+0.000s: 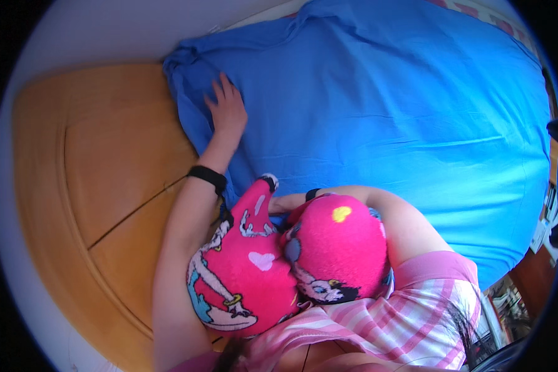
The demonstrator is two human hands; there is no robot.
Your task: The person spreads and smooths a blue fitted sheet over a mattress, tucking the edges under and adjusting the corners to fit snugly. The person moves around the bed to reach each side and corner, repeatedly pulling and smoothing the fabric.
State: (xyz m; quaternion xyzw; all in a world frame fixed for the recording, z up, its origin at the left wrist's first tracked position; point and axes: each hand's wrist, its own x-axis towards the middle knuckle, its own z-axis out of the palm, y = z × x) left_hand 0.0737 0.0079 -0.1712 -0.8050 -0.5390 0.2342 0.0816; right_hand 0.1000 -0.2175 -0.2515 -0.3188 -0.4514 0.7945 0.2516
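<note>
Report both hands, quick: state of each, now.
Left hand: open, fingers spread over the wide blue cloth sheet, nothing seen in its grip.
Right hand: partly hidden by the pink, fuzzy printed fabric; open or closed cannot be told.

The person wears a short-sleeved shirt (384, 319) checked in pink and white, its right sleeve (437, 268) edged with a broad, plain band of deeper pink. A wide black wristband (208, 178) circles the wrist behind the bare left hand (230, 113), and a second, narrower-looking dark band (312, 194) sits on the right wrist. The legs appear to be clothed in fuzzy, bright pink trousers (359, 245), printed with cartoon figures in black, white and blue, a pale pink heart and a small yellow patch.
</note>
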